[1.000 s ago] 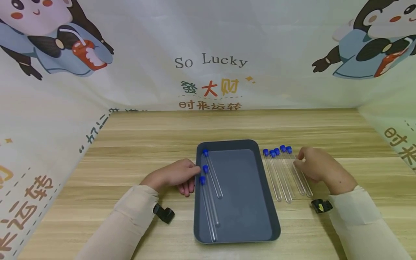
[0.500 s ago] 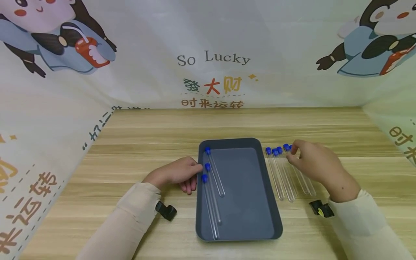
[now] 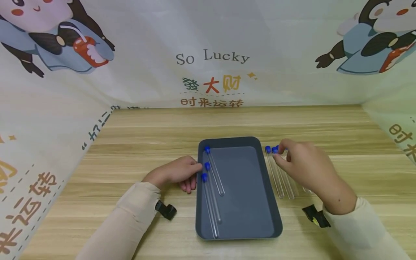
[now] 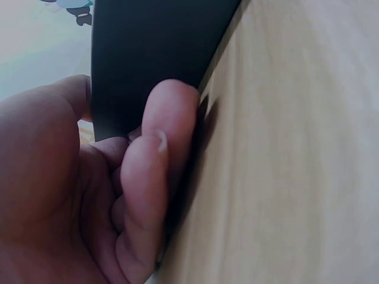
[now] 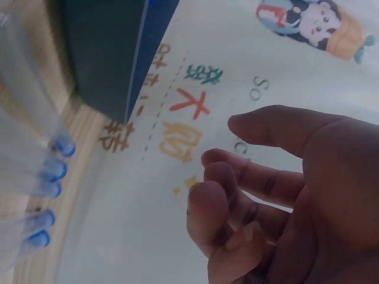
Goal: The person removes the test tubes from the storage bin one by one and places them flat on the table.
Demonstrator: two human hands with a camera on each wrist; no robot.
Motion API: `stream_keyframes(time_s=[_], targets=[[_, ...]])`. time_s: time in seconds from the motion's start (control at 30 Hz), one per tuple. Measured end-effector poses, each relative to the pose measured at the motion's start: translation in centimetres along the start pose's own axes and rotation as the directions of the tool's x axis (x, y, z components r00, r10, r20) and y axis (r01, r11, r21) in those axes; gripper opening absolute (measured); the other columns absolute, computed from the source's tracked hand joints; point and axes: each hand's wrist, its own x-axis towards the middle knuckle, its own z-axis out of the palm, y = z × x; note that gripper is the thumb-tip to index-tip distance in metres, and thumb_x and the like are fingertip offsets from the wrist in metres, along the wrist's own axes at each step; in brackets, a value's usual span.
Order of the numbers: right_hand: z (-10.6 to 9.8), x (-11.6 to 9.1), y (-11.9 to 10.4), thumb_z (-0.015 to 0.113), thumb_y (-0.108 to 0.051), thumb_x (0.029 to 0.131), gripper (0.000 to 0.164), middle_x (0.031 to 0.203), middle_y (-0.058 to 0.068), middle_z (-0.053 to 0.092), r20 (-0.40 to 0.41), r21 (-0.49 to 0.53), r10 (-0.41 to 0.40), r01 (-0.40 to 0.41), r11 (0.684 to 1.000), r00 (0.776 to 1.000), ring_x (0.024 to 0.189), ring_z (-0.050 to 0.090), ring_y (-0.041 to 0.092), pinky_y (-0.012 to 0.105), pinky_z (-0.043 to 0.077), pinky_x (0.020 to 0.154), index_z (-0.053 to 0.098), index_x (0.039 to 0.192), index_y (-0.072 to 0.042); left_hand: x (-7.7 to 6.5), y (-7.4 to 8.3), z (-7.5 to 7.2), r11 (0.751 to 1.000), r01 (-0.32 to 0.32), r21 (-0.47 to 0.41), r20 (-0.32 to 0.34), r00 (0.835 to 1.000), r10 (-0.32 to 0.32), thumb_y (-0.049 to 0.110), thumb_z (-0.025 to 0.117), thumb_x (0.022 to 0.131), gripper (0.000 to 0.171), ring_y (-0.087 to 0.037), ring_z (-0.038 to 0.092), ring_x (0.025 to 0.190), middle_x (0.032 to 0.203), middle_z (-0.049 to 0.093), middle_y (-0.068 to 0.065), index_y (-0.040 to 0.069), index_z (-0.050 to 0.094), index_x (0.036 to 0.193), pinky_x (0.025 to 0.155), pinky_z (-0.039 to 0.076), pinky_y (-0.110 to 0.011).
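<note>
My left hand (image 3: 177, 171) holds the left rim of a dark grey tray (image 3: 238, 142). Its thumb lies over the rim; the other fingers (image 4: 148, 183) curl beside the outer wall, low over the table. Inside the tray lie three clear test tubes with blue caps, among them a lower tube (image 3: 209, 209) and an upper tube (image 3: 216, 173). To the right of the tray, more capped test tubes (image 3: 274, 171) lie in a row on the table. My right hand (image 3: 308, 171) hovers over this row, hiding part of it. Thumb and loosely bent fingers stand apart with nothing between them in the right wrist view.
A pale wood-grain table (image 3: 156, 133) carries everything. Printed white cloth (image 3: 214, 29) hangs at the back and along both sides. Black wrist cameras sit at the left cuff (image 3: 165, 210) and the right cuff (image 3: 316, 216).
My right hand has moved left across the tube row, from beside its right end to above its middle caps. The left hand stays at the tray rim, and the tubes look unmoved.
</note>
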Motion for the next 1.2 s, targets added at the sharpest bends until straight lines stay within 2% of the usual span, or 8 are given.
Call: stream_keyframes(time_s=[0.2, 0.4, 0.67, 0.87, 1.2], targets=[[-0.1, -0.1, -1.5, 0.063, -0.026, 0.095, 0.017, 0.06, -0.004, 0.053, -0.056, -0.004, -0.04, 0.04, 0.999, 0.998, 0.046, 0.042, 0.011, 0.025, 0.033, 0.042, 0.067, 0.093, -0.01, 0.3, 0.3, 0.1, 1.0, -0.001, -0.006, -0.01, 1.0, 0.0, 0.026, 0.038, 0.1, 0.052, -0.012, 0.061, 0.043, 0.055, 0.064, -0.003, 0.002, 0.067, 0.065, 0.042, 0.052, -0.025], [-0.2, 0.3, -3.4, 0.064, -0.027, 0.094, 0.015, 0.061, -0.005, 0.054, -0.06, 0.025, -0.073, 0.075, 0.997, 0.995, 0.05, 0.043, 0.01, 0.026, 0.035, 0.047, 0.067, 0.091, -0.012, 0.5, 0.0, 0.2, 1.0, 0.012, -0.002, -0.015, 1.0, -0.012, 0.027, 0.038, 0.101, 0.053, -0.012, 0.061, 0.042, 0.055, 0.064, -0.004, 0.002, 0.068, 0.064, 0.042, 0.052, -0.025], [-0.2, 1.0, -6.3, 0.064, -0.029, 0.095, 0.016, 0.064, -0.007, 0.06, -0.045, 0.092, -0.067, 0.071, 0.993, 0.997, 0.051, 0.048, 0.009, 0.027, 0.04, 0.049, 0.068, 0.096, -0.014, 0.0, 0.1, 0.0, 1.0, 0.017, 0.005, -0.021, 1.0, -0.017, 0.027, 0.038, 0.1, 0.053, -0.011, 0.061, 0.042, 0.055, 0.064, -0.003, 0.002, 0.068, 0.064, 0.042, 0.052, -0.026], [-0.1, 1.4, -8.1, 0.065, -0.031, 0.095, 0.017, 0.064, -0.006, 0.059, -0.027, 0.117, -0.073, 0.076, 0.99, 0.997, 0.051, 0.047, 0.01, 0.026, 0.039, 0.048, 0.068, 0.098, -0.014, 0.0, 0.1, -0.1, 1.0, 0.021, -0.003, -0.019, 1.0, -0.021, 0.027, 0.038, 0.101, 0.054, -0.012, 0.061, 0.042, 0.055, 0.065, -0.004, 0.002, 0.068, 0.064, 0.042, 0.052, -0.026], [1.6, 2.8, -10.4, 0.066, -0.032, 0.094, 0.017, 0.065, -0.007, 0.059, 0.022, 0.135, -0.116, 0.112, 0.985, 0.993, 0.053, 0.05, 0.009, 0.026, 0.04, 0.049, 0.068, 0.097, -0.015, -0.1, 0.2, -0.2, 1.0, 0.018, 0.001, 0.0, 1.0, -0.018, 0.028, 0.037, 0.102, 0.054, -0.012, 0.061, 0.043, 0.056, 0.065, -0.004, 0.003, 0.068, 0.066, 0.042, 0.052, -0.025]])
